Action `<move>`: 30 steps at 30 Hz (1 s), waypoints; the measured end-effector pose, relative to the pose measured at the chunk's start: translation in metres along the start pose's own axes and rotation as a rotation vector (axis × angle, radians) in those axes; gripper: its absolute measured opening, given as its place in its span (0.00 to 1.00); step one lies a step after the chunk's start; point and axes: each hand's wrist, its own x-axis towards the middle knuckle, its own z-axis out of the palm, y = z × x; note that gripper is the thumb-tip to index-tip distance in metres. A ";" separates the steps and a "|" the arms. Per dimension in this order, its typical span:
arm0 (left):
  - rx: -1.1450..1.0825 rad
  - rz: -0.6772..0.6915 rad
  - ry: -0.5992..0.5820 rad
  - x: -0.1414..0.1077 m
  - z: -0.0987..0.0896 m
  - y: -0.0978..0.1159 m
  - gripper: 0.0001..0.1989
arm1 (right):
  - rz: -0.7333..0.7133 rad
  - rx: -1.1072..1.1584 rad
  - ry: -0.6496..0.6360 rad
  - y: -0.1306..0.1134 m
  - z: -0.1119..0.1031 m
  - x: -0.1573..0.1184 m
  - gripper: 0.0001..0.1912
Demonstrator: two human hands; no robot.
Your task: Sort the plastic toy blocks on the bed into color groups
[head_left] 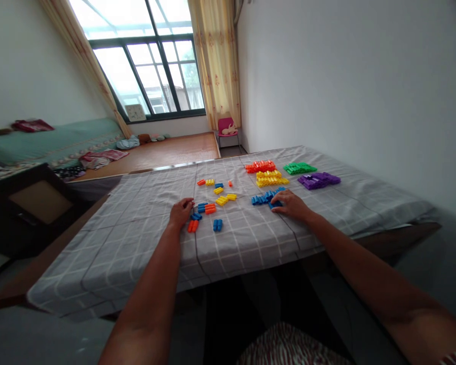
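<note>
My right hand (pixel 291 204) is at the near end of a blue pile of small tube-like plastic pieces (pixel 264 197), its thumb and fingers closed round a blue plastic piece (pixel 274 203). My left hand (pixel 181 211) rests on the cloth with its fingers curled together; what they hold, if anything, is hidden. Just right of it lie a blue-and-orange group (pixel 207 208), another blue piece (pixel 196 216) and an orange pair (pixel 192 226). A separate blue pair (pixel 218 225) lies nearer me. Yellow pieces (pixel 226 199) lie farther off, between my hands.
A grey checked cloth (pixel 243 248) covers the table. Beyond my right hand are orange (pixel 260 166), yellow (pixel 271 178), green (pixel 300 168) and purple (pixel 319 180) piles. Small orange, yellow and blue pieces (pixel 210 182) are scattered at the back. A white wall (pixel 349 81) borders the right side.
</note>
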 end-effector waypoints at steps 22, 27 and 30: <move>-0.013 0.019 0.000 -0.001 0.005 -0.003 0.15 | -0.201 0.120 -0.140 -0.106 0.070 0.091 0.12; -0.024 0.036 -0.002 -0.001 0.006 -0.005 0.14 | -0.255 -0.023 -0.191 -0.150 0.115 0.130 0.17; -0.037 0.049 -0.014 -0.001 0.005 -0.005 0.14 | -0.174 -0.128 -0.251 -0.169 0.133 0.143 0.22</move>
